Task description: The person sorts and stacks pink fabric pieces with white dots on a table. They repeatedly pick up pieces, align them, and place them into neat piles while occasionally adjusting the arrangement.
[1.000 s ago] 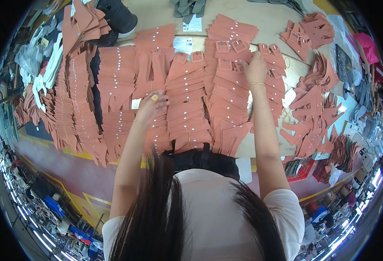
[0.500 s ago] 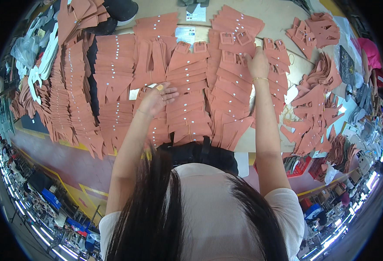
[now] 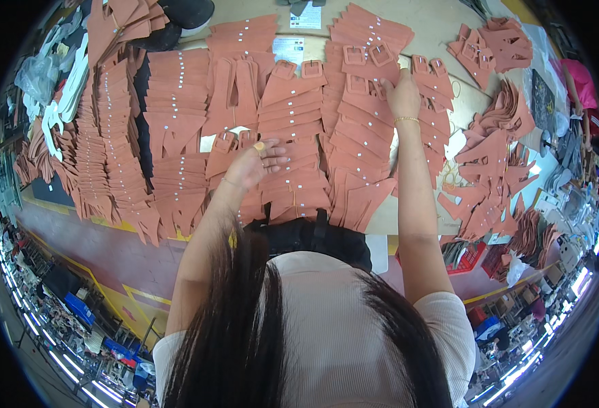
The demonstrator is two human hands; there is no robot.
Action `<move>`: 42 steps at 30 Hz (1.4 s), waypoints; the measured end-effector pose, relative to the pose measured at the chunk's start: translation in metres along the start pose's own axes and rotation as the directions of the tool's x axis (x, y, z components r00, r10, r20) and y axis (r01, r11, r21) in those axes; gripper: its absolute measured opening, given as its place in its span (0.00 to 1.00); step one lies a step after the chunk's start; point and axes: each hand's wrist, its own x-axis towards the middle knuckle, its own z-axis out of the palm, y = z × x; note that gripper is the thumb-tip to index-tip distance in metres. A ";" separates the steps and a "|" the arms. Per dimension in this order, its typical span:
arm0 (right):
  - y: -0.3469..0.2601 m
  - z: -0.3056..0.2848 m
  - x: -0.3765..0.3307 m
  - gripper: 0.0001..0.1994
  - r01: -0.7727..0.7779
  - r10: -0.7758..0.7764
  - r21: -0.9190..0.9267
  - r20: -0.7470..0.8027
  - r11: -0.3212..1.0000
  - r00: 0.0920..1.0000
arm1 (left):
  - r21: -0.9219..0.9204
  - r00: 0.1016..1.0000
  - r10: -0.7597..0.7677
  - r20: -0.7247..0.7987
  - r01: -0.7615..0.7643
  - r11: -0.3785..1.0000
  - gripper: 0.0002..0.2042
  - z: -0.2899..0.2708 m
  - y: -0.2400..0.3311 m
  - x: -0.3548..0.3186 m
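Note:
Overlapping rows of flat salmon-coloured cut pieces, each with small white labels, cover the table. My left hand (image 3: 255, 164) is over the front of the middle row (image 3: 291, 126), fingers stretched to the right and nothing visibly held. Just beyond it lie pieces with covered buckles (image 3: 225, 141). My right hand (image 3: 403, 98) reaches farther out, between a row of buckled pieces (image 3: 364, 112) and a narrower buckled row (image 3: 437, 85). Its thumb touches the edge of a buckled piece, apart from the fingers. The fingertips are partly hidden.
More salmon stacks (image 3: 119, 129) fill the left side. Loose salmon pieces (image 3: 490, 160) lie at the right. Dark footwear (image 3: 187, 13), a printed sheet (image 3: 289, 51) and clear plastic bags (image 3: 41, 75) are at the back and far left. Red crates (image 3: 468, 260) stand below the table's right edge.
My left hand has moved right and slightly toward me, uncovering buckled pieces behind it. My right hand stays almost where it was.

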 end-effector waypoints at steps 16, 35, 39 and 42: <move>-0.057 -0.077 -0.024 0.14 0.114 -0.149 0.354 0.073 0.928 0.986 | 0.022 0.952 0.136 -0.272 -0.135 0.991 0.13 0.011 -0.015 0.019; -0.060 0.053 -0.161 0.10 -0.557 -0.141 0.545 0.782 0.627 0.607 | -0.556 0.967 0.256 0.019 -0.203 0.806 0.16 0.012 -0.046 -0.035; -0.062 0.051 -0.156 0.11 -0.471 -0.156 0.543 0.753 0.696 0.639 | -0.559 0.992 0.113 0.057 -0.062 0.827 0.15 0.011 -0.036 -0.034; -0.064 0.044 -0.158 0.11 -0.423 -0.144 0.577 0.692 0.699 0.707 | -0.346 0.991 0.060 -0.116 -0.097 0.933 0.16 0.017 -0.035 -0.025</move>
